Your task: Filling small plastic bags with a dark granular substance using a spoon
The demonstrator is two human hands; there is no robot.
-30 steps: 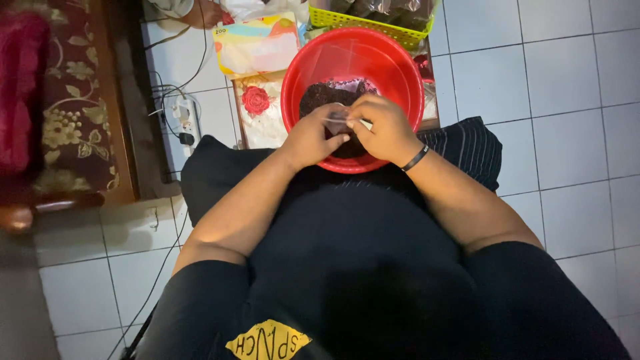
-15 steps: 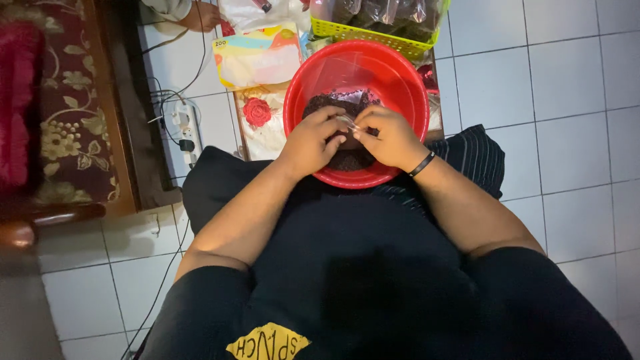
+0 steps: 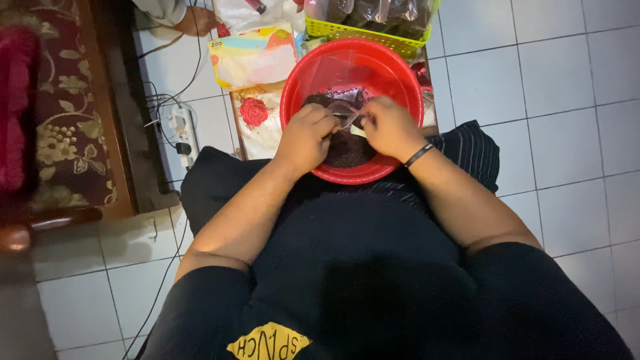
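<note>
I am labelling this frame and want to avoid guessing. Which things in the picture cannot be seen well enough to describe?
All in the head view:
- The small clear thing between the left hand and right hand: both hands' fingers cover most of it.
- The dark contents of the red basin: too fine to identify.
- The yellow-green basket: cut off by the top edge.
- Another person's hand at the top: blurred and cropped.

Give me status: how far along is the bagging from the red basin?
Done: the yellow basket behind already holds several filled clear bags. In hand: left hand and right hand together hold a small clear bag over the red basin. Left: a pile of dark granules remains in the basin, so more looks unbagged.
</note>
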